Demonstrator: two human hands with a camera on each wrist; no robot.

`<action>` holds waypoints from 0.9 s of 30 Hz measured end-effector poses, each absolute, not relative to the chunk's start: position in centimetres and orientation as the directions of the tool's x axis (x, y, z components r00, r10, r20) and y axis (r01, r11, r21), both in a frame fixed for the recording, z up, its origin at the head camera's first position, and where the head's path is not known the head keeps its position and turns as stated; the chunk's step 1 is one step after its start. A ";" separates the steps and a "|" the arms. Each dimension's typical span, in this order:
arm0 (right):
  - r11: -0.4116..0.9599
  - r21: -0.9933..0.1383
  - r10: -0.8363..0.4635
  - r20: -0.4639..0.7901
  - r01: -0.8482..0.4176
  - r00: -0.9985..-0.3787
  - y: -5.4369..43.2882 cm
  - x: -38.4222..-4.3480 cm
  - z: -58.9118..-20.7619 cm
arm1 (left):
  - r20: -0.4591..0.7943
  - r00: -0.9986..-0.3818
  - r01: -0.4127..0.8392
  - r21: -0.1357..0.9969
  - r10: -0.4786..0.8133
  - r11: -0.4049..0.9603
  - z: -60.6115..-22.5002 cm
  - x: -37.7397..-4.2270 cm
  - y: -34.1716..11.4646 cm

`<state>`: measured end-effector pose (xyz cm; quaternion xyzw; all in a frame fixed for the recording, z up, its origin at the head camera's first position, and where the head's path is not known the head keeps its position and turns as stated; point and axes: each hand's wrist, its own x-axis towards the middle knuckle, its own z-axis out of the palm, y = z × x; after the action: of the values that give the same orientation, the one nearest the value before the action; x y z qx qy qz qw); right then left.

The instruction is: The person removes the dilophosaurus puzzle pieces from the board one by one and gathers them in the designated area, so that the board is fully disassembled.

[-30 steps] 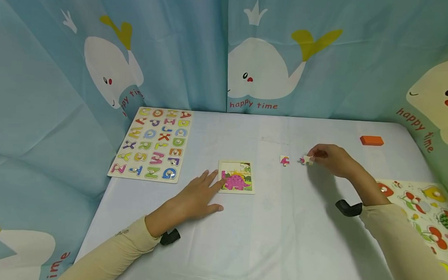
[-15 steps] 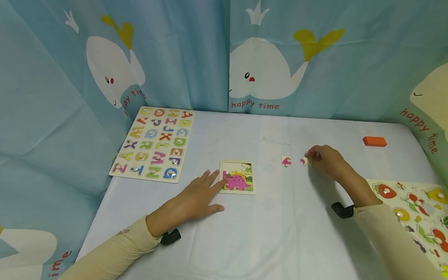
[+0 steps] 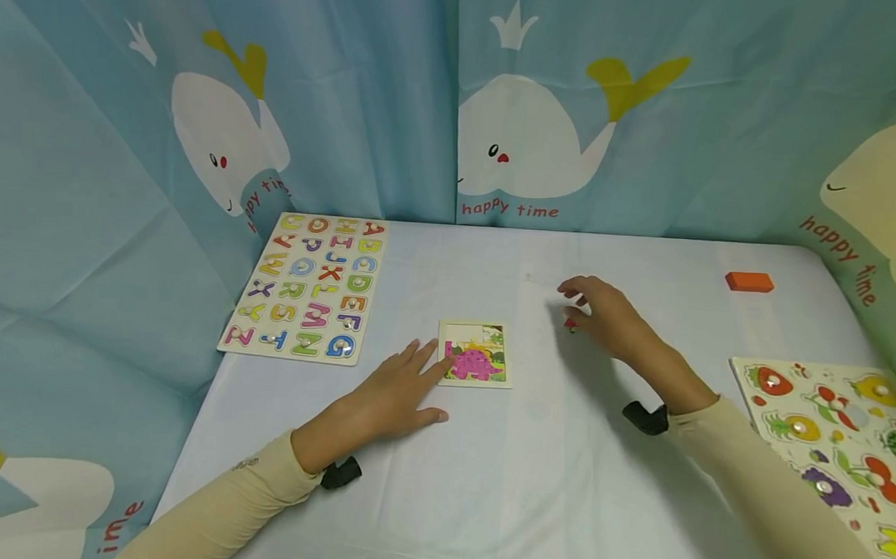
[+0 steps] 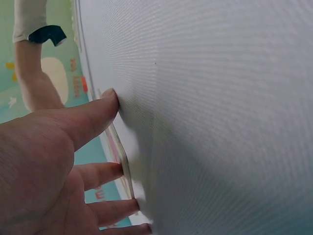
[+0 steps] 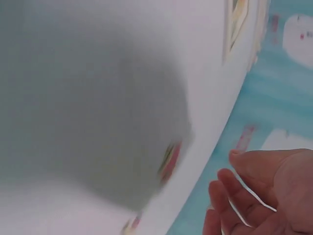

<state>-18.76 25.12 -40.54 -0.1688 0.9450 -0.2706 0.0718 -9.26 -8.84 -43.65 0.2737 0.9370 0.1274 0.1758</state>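
A small framed jigsaw puzzle (image 3: 476,366) with a pink dinosaur lies mid-table, pale and bare at its upper left. My left hand (image 3: 394,390) rests at its left side, fingers spread, the index fingertip on the picture. In the left wrist view, the fingertips of my left hand (image 4: 63,161) meet the frame's edge. My right hand (image 3: 604,320) hovers over a pink puzzle piece (image 3: 570,326), mostly covering it, with fingers loosely bent and nothing between them. The right wrist view shows two blurred puzzle pieces on the cloth, one pink and green piece (image 5: 170,162) and a paler piece (image 5: 131,225).
An alphabet peg board (image 3: 305,290) lies at the back left. On the right side is a fruit peg board (image 3: 780,402), with an orange block (image 3: 750,283) behind it. A blue whale-print curtain (image 3: 396,102) stands around the white-covered table (image 3: 529,483).
My right hand has let go of the farther puzzle piece and moved left, over the pink one, its fingers spreading. My left hand stays on the puzzle.
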 end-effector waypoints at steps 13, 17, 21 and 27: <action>0.726 -0.540 -0.511 -0.011 -0.425 -0.860 17.9 -16.4 -43.1 | -0.268 -0.786 0.465 0.336 0.557 0.819 -43.3 -9.2 -8.8; 0.748 -0.494 -0.524 -0.032 -0.442 -0.851 17.1 -16.1 -43.4 | -0.267 -0.785 0.471 0.330 0.559 0.818 -43.3 -9.2 -8.8; 0.785 -0.434 -0.514 -0.056 -0.442 -0.856 16.6 -16.0 -43.4 | -0.259 -0.784 0.478 0.327 0.564 0.815 -43.4 -9.3 -8.9; 0.809 -0.379 -0.505 -0.058 -0.449 -0.861 16.3 -15.7 -43.3 | -0.258 -0.783 0.480 0.327 0.566 0.814 -43.4 -9.3 -8.9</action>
<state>-15.70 16.35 -43.32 -0.2518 0.9478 -0.1790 0.0784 -9.28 -8.94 -43.37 0.2792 0.9363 0.1226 0.1745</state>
